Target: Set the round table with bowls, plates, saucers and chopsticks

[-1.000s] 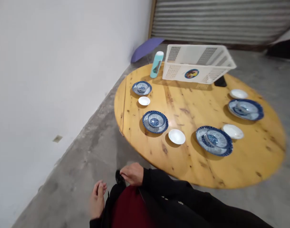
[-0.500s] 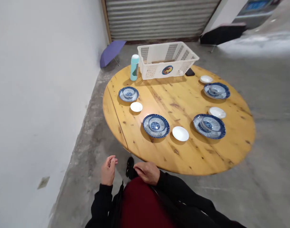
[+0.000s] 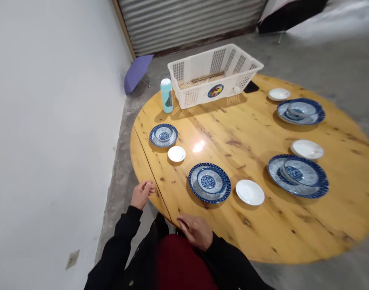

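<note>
Wooden table (image 3: 247, 137) | left hand (image 3: 142, 194) pinched closed, empty | right hand (image 3: 196, 231) loosely spread | basket (image 3: 202, 66) sticker (image 3: 215, 90) unreadable

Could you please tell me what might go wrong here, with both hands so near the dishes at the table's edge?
1. The blue bowl sits loose in the blue plate nearest the right hand; lifted at a tilt, it might slide off.
2. The white saucer lies close beside that plate; a reaching sleeve could knock it.
3. The teal bottle stands upright right beside the basket; nudging the basket may topple it.
</note>
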A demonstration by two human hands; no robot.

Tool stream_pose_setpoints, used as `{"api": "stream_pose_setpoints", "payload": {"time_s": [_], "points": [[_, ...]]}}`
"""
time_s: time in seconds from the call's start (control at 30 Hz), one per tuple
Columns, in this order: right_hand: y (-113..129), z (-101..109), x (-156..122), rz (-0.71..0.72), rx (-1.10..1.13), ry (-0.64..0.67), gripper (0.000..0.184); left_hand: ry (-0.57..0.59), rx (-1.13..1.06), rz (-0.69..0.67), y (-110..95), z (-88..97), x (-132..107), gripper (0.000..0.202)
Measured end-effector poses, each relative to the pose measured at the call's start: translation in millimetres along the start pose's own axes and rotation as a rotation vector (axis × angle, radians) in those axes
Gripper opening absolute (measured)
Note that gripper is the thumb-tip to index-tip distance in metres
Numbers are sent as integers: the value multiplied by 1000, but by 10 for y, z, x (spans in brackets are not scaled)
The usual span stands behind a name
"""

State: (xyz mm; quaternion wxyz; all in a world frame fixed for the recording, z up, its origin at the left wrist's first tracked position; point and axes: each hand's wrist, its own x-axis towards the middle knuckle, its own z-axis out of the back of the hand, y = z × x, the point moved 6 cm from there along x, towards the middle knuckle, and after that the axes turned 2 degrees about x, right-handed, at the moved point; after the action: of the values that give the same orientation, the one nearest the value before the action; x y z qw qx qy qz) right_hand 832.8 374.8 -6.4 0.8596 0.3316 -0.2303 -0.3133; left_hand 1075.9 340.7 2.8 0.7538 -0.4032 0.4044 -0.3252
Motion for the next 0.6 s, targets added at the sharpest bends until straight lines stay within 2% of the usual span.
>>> {"api": "stream_pose_setpoints", "payload": {"time_s": [0.2, 0.3, 0.37, 0.47, 0.6], "points": [[-238, 245, -134, -106, -92, -289, 33, -11, 86, 16, -467, -103, 1342, 28], [-312, 268, -146, -218, -138, -380, 33, -16, 132, 1, -681, -177, 1911, 23], [-322, 246, -103, -305, -135, -408, 34, -1, 172, -8, -811, -225, 2202, 21], [-241, 192, 35, -447, -114, -416, 37, 70, 245, -16, -946, -320, 2507, 22], [-115, 116, 278, -621, -104, -394, 35, 199, 360, -21, -968, -518, 2796, 25]]}}
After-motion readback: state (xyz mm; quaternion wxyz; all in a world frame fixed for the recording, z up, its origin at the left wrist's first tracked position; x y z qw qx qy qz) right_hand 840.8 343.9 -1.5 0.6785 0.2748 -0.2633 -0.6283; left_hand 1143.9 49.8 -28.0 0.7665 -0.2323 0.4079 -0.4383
